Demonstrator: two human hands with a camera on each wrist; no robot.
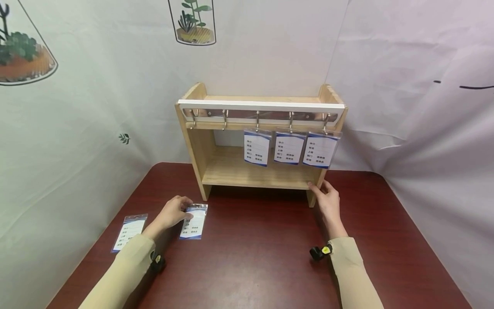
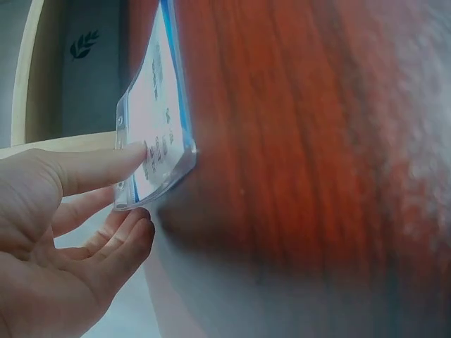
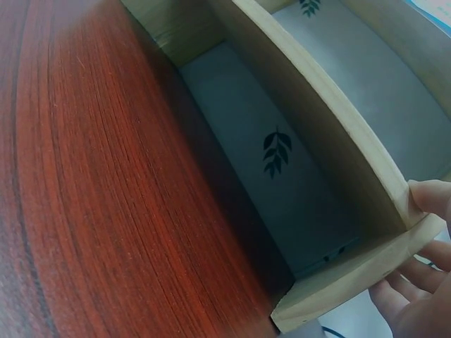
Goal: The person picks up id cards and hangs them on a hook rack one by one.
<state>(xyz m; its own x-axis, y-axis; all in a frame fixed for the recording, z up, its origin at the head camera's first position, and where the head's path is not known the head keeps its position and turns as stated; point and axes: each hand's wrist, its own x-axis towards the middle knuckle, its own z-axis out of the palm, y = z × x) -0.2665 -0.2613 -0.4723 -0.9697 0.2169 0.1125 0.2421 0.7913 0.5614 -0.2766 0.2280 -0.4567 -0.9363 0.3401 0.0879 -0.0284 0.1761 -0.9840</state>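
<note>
Pale sleeves (image 1: 123, 266) come in closest, and here's the left hand (image 1: 173, 212), thumb and fingers pinching the top of a badge (image 1: 194, 227) on the red table (image 1: 251, 266), just before the wooden shelf's (image 1: 254, 169) left foot! Right hand (image 1: 329, 206) grips the shelf's right side; another badge (image 1: 131, 231) lies further left, three hanging badges (image 1: 288, 148) up on the hooks (image 1: 257, 120).

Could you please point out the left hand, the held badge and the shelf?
Left hand (image 1: 171, 213): head view, its back.
Held badge (image 1: 195, 223): head view, printed card face.
Shelf (image 1: 247, 175): head view, lower board.
</note>
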